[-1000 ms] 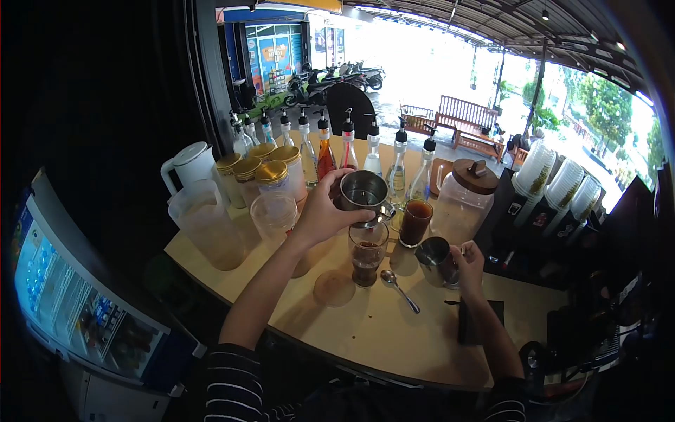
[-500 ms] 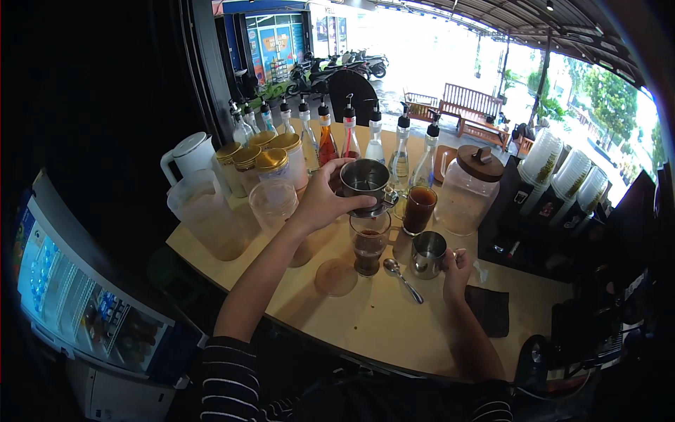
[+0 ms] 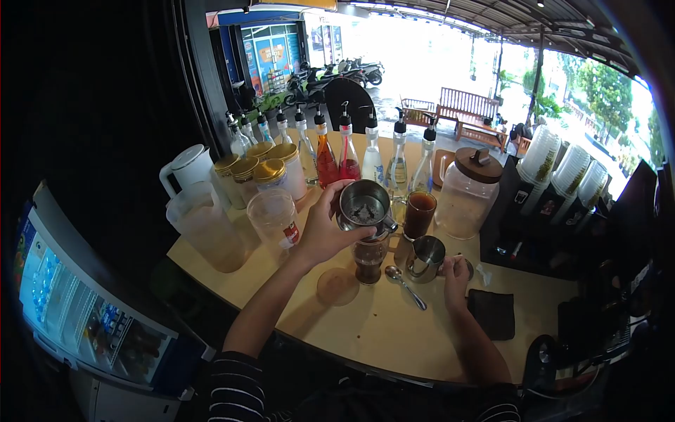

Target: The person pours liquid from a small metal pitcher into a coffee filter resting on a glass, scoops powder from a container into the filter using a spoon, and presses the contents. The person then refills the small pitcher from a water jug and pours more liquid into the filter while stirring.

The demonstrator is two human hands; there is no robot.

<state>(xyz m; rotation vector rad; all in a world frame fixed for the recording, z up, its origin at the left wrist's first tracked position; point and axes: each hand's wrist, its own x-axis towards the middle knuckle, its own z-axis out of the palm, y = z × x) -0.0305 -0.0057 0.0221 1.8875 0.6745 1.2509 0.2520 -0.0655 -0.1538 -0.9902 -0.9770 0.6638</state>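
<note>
My left hand point(image 3: 330, 235) is closed around a metal drip coffee filter point(image 3: 365, 202), thumb along its near side. Dark specks show on the filter's inner bottom. Directly below it stands a glass point(image 3: 368, 266) with brown liquid; the filter hides its rim, so contact is unclear. My right hand point(image 3: 456, 276) is closed at the right side of a small steel pitcher point(image 3: 427, 257), its handle mostly hidden by the fingers. Between glass and pitcher lies a spoon point(image 3: 406, 287). Behind the pitcher is a glass mug point(image 3: 420, 216) of dark brown drink.
Pump bottles point(image 3: 325, 158) line the back, with gold-lidded jars point(image 3: 270, 172) and a clear plastic pitcher point(image 3: 211, 225) at left. A wooden-lidded jar point(image 3: 465, 200) and stacked cups point(image 3: 540, 158) stand right. A round lid point(image 3: 337, 287) and a dark cloth point(image 3: 491, 314) lie in front.
My left hand has lowered the filter toward the glass, and the filter now hides the glass rim. The pitcher in my right hand has shifted slightly left. The camera view has moved a little.
</note>
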